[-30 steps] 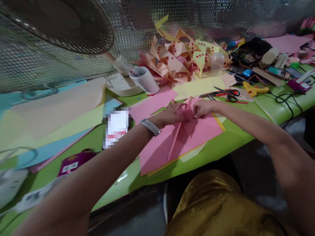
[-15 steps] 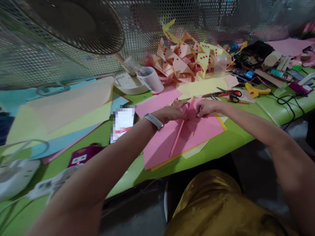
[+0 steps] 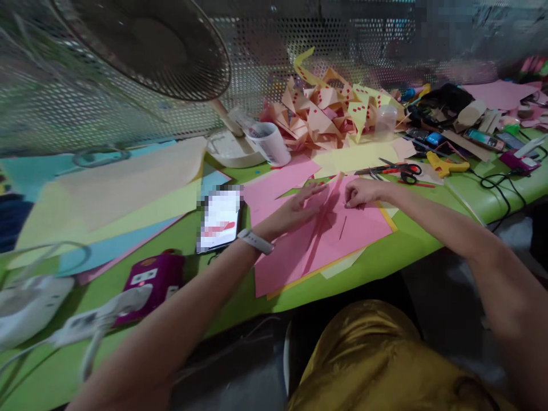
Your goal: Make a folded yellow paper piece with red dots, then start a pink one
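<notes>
Two hands met over the pink paper fold [image 3: 326, 220], which lay on a pink sheet [image 3: 342, 234] near the front edge of the green surface [image 3: 411, 240]. Its raised crease ran away from us, from the near-left corner up to a tip standing between our hands. Our left hand [image 3: 295, 210] lay spread and flat, fingers extended, pressing the fold's left flank, and it was the nearer one. Our right hand [image 3: 362, 192] sat curled just right of the tip, fingertips pinched together at the paper; we could not tell whether they gripped the edge. Red-handled scissors [image 3: 396, 169] lay just beyond it. Half a second earlier both our hands had been bunched tight on the tip; by now the left had opened and slid down the flank, and the hands had drawn apart.
</notes>
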The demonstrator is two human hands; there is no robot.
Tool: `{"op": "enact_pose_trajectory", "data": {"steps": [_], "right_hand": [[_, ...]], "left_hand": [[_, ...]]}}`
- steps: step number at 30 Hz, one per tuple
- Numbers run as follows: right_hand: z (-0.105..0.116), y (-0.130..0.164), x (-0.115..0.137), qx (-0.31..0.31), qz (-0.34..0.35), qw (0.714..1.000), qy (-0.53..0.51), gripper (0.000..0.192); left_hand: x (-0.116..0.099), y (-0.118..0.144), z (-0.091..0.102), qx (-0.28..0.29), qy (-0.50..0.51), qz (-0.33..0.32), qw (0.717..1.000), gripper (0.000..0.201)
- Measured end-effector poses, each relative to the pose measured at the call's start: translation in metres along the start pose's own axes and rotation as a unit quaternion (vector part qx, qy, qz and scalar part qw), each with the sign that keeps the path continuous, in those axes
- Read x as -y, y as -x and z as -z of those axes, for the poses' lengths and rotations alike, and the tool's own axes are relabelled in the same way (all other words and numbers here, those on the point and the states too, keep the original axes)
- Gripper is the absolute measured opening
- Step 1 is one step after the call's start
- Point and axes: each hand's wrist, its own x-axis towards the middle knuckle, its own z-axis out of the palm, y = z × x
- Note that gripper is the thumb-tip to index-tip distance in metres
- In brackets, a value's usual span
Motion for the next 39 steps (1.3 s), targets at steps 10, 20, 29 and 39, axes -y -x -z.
{"op": "enact_pose_trajectory", "data": {"steps": [10,20,29,39], "right_hand": [[-0.034,0.043,0.007,-0.105,-0.025,0.992,0.061,0.027],[-0.048,0.037,-0.001,-0.137,-0.02,0.99,0.027,0.019],[-0.05,0.031,0.004,-0.135,-0.009,0.991,-0.017,0.017],[-0.05,0.019,0.0,-0.183,0.081,0.972,0.122,0.018]], "left_hand": [[0.007,0.034,-0.018,0.034,-0.093,-0.054,0.994,0.08],[0.0,0.04,-0.038,-0.058,-0.162,-0.088,0.981,0.057],[-0.003,0.041,-0.042,-0.069,-0.166,-0.082,0.98,0.055],[-0.02,0.043,-0.03,-0.087,-0.188,-0.132,0.969,0.042]]}}
